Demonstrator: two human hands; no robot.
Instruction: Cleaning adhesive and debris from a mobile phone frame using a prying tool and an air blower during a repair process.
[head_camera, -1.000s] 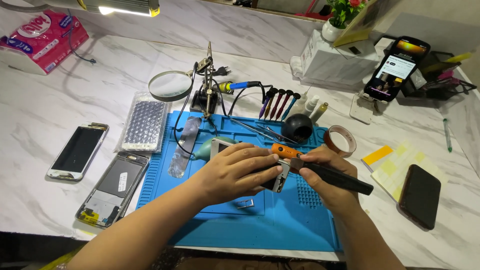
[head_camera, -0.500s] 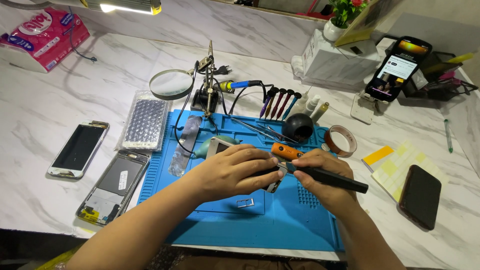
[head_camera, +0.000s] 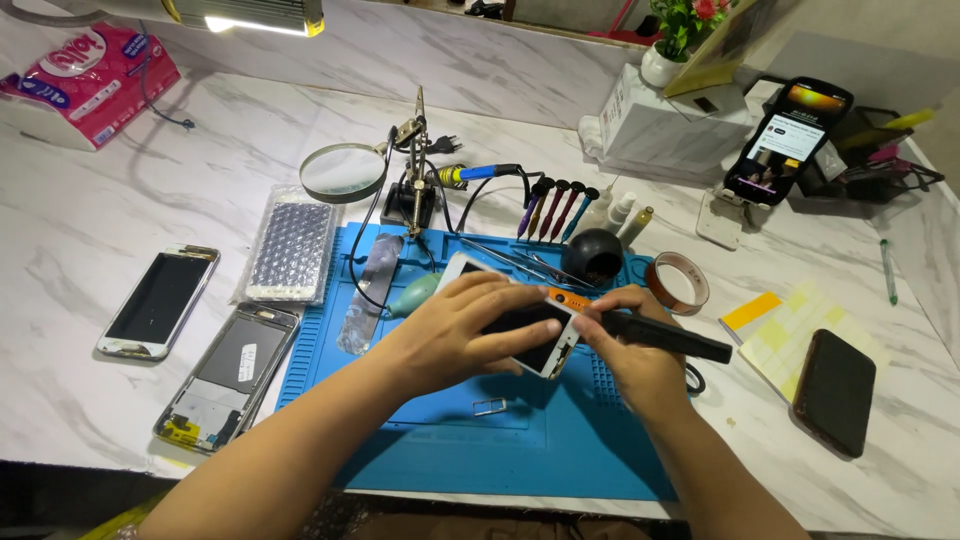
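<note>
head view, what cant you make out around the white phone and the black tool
- White phone: the left hand covers most of its face.
- Black tool: its tip is hidden between the right hand fingers and the phone edge, so contact cannot be told.
- Small metal piece on the blue mat: too small to identify.

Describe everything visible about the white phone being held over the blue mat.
The white phone is a slim slab with a white frame and dark glass face, tilted over the blue mat. The left hand covers its middle; the right hand brings a black tool to its right end. Its far corner shows behind the fingers.
</note>
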